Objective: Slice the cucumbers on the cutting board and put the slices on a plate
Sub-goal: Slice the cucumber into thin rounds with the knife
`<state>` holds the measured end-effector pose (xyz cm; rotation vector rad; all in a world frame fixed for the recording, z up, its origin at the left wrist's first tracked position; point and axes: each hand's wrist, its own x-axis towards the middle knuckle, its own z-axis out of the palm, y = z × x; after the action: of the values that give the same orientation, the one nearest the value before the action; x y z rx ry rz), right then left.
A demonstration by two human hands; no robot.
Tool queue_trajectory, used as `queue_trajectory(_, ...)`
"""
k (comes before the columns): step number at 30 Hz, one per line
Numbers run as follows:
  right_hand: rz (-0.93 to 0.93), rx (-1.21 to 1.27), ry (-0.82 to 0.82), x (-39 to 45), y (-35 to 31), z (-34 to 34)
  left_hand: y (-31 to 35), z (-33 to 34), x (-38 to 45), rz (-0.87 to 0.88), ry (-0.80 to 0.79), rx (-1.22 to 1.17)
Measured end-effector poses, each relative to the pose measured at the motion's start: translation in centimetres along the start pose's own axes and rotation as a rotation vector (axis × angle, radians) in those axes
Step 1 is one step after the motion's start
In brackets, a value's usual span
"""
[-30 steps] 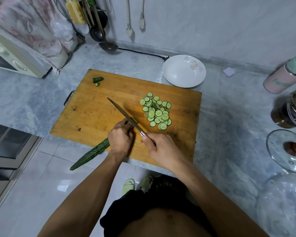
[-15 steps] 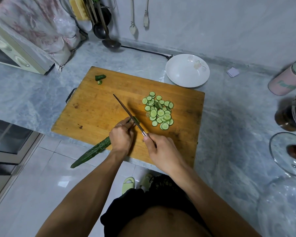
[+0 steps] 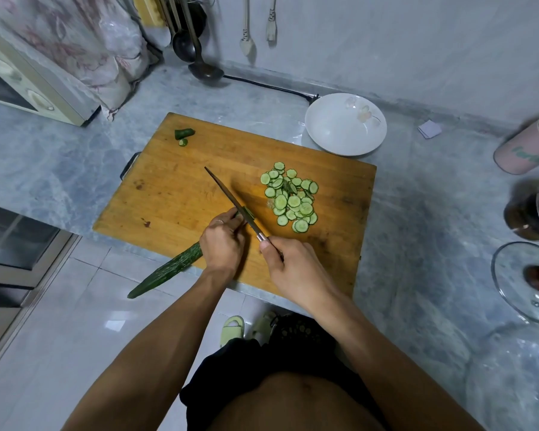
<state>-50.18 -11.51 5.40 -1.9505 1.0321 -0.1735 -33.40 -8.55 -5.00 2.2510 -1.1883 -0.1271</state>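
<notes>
Hands (image 3: 223, 244) on long dark-green cucumber (image 3: 165, 270) (ridged skin), knife (image 3: 231, 200) alongside.

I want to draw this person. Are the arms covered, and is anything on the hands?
No sleeves show: both arms are bare up to the frame's edge. The left hand wears a thin ring on one finger. The right hand shows no ring or glove.

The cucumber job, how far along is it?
Partly done. A pile of slices lies on the cutting board, with a cut-off end at its far corner. In hand: the left hand holds the cucumber while the right hand works the knife. Left: a long uncut length, and the plate holds no slices.
</notes>
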Motion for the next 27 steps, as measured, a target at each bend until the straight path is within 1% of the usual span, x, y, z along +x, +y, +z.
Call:
queue_trajectory(9,-0.005,0.022,0.049,1.4,0.8,1.5,-0.6,0.8,0.1,0.022,0.037,-0.047)
queue_trajectory(17,0.038,-0.014,0.027,2.5,1.1,2.3,-0.8,1.2,0.2,0.009,0.042,-0.058)
queue_trajectory(22,0.046,0.022,0.041,2.4,1.4,2.3,-1.1,0.9,0.3,0.066,0.003,-0.064)
queue_trajectory(27,0.038,0.037,0.056,2.4,1.5,1.8,-1.3,1.1,0.5,0.028,-0.005,-0.098)
